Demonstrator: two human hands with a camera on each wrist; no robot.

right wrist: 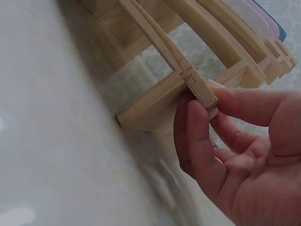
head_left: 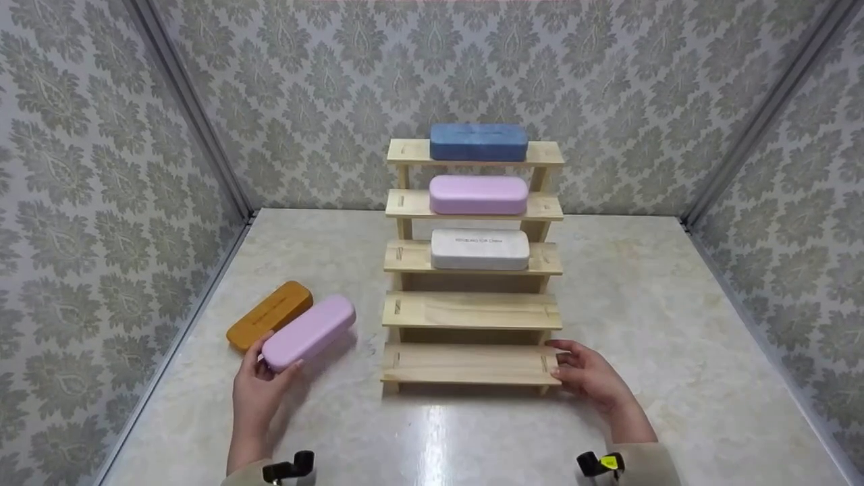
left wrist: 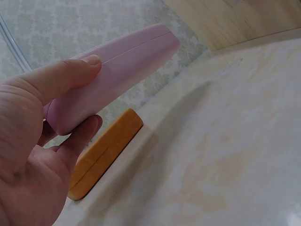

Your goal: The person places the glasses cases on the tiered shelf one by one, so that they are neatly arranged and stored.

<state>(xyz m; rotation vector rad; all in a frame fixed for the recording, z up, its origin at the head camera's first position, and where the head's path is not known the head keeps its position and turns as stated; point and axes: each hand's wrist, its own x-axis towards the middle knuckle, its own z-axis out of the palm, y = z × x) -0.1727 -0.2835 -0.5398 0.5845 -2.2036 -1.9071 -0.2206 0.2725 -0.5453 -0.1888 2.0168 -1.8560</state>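
Left hand point(head_left: 260, 385), head view: we hold a pink case point(head_left: 310, 333) by its near end, at eight o'clock from the wooden rack point(head_left: 472, 310). An orange case point(head_left: 270, 316) lies at its ten o'clock, close enough to be knocked. The blue case point(head_left: 478, 142), upper pink case point(head_left: 478, 195) and white case point(head_left: 480, 250) occupy three shelves.

Left wrist view: this one-ended grip, if loose, could let the case tip.

Right wrist view: our right hand point(right wrist: 254, 174) pinches the bottom shelf point(right wrist: 165, 47); tugging could shift the rack.
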